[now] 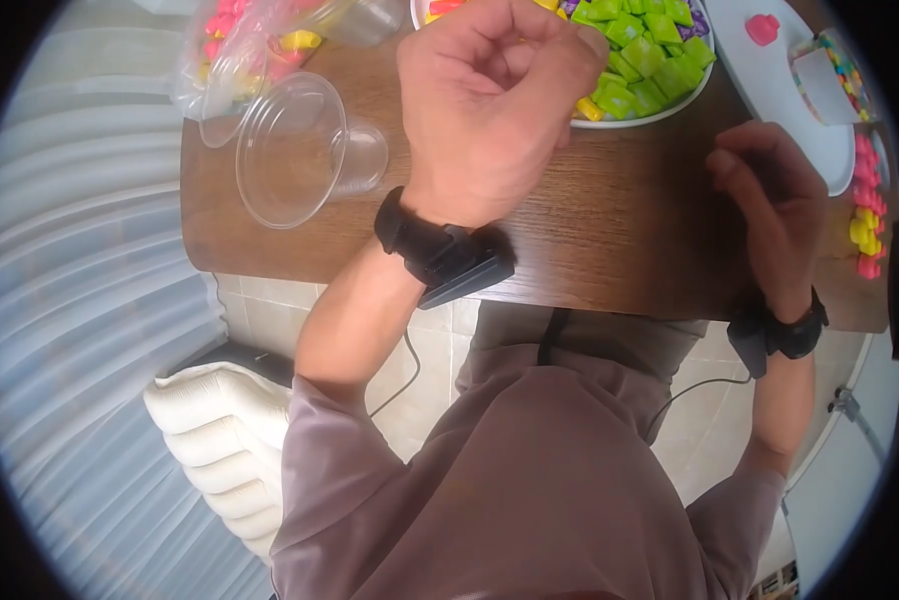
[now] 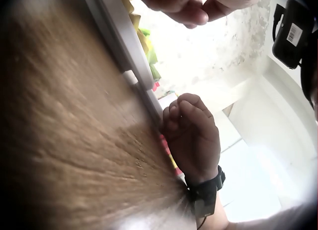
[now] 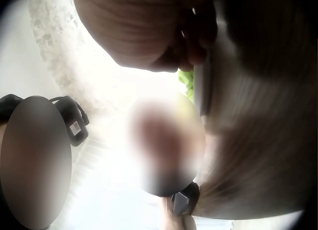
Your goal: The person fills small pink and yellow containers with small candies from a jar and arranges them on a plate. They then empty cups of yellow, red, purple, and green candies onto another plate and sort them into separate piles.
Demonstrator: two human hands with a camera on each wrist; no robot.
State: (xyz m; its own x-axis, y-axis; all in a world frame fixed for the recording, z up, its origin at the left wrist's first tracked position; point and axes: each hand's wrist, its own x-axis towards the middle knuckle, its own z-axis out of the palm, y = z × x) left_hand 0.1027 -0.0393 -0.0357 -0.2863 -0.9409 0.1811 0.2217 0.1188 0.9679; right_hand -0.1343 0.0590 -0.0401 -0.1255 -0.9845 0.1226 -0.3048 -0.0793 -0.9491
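Observation:
My left hand [image 1: 494,105] hovers over the near rim of a white bowl [image 1: 609,124], fingers loosely bent; nothing shows between them in the left wrist view. In the bowl lie green wrapped candies [image 1: 644,50], with purple and yellow ones beside them. Part of the bowl is hidden behind the hand. My right hand [image 1: 774,205] is held at the right side of the table, next to a white tray [image 1: 837,165]. Its fingers hang loosely curled and hold nothing; it also appears in the left wrist view [image 2: 191,135].
Clear plastic cups [image 1: 294,150] and a clear bag of pink and yellow pieces [image 1: 219,45] stand at the left. On the white tray are a pink piece [image 1: 762,29] and a tub with a colourful pattern [image 1: 829,80]. Pink and yellow pieces [image 1: 866,225] line the right edge.

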